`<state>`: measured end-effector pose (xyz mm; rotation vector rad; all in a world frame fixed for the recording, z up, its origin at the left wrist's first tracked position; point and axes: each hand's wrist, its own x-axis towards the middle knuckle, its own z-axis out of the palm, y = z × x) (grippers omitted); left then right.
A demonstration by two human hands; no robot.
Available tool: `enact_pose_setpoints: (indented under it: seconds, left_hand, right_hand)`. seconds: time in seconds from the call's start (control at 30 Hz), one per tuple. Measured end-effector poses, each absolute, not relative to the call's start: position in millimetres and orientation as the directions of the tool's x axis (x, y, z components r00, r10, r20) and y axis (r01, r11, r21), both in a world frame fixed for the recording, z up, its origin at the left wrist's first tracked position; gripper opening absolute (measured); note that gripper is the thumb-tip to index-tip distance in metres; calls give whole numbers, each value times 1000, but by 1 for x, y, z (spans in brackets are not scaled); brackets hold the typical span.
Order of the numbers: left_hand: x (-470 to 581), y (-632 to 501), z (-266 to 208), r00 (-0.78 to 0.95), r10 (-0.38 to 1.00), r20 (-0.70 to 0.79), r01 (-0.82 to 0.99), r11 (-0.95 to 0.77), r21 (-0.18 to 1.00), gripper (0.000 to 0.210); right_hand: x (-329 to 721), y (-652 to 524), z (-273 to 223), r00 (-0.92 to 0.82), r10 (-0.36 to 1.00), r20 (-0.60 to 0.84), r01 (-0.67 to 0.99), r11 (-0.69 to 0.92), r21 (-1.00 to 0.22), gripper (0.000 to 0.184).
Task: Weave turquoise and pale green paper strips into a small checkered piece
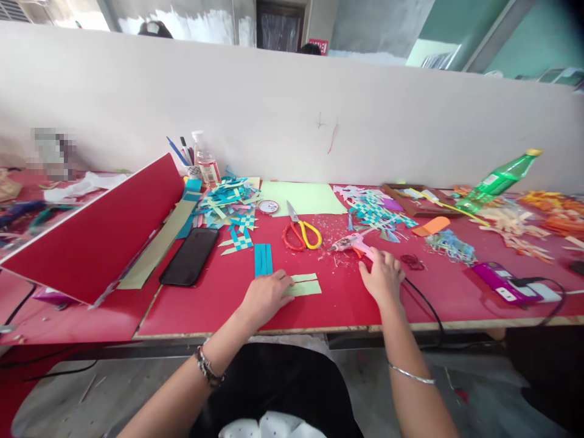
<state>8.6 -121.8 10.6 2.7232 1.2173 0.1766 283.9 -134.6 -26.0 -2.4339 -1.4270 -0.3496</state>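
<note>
My left hand (268, 299) lies over cut paper on the red table, its fingers stretched out and pressing down. Under and beside them are pale green paper strips (308, 287) and a slit blue paper piece (263, 258). My right hand (384, 278) is closed around the handle of a pink hot glue gun (359, 246), which rests on the table with its nozzle to the left. Between the hands and farther back lie scissors (312, 233) with one red and one yellow handle. Part of each hand's grip is hidden.
A black phone (190, 258) lies left beside a slanted red board (104, 237). Behind are heaped paper strips (228, 201), a tape roll (268, 207) and a green sheet (303, 198). At right are a tilted green bottle (497, 182) and a purple box with a cable (504, 283).
</note>
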Motion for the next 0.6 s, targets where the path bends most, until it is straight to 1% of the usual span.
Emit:
enact_pose_setpoints:
  seconds: [0.1, 0.27, 0.33, 0.4, 0.5, 0.6]
  left_hand:
    - [10, -120, 15, 710, 702, 52, 691, -710, 138, 17]
    - [10, -120, 18, 773, 632, 59, 630, -775, 57, 18]
    - [11, -121, 18, 776, 627, 71, 626, -779, 35, 19]
    - [12, -123, 16, 755, 650, 89, 650, -759, 31, 21]
    - [12, -125, 13, 667, 736, 119, 731, -677, 91, 20]
    - [8, -127, 12, 545, 829, 123, 797, -558, 230, 14]
  right_hand:
    - [283, -135, -24, 486, 797, 358, 873, -466, -146, 43]
    - [283, -134, -25, 491, 793, 361, 870, -469, -153, 43]
    - [283, -133, -26, 494, 790, 363, 868, -474, -149, 42]
    - [283, -132, -26, 494, 786, 371, 866, -481, -135, 41]
    - [283, -128, -23, 479, 803, 354, 872, -481, -88, 41]
    - [287, -121, -17, 433, 856, 281, 896, -443, -30, 41]
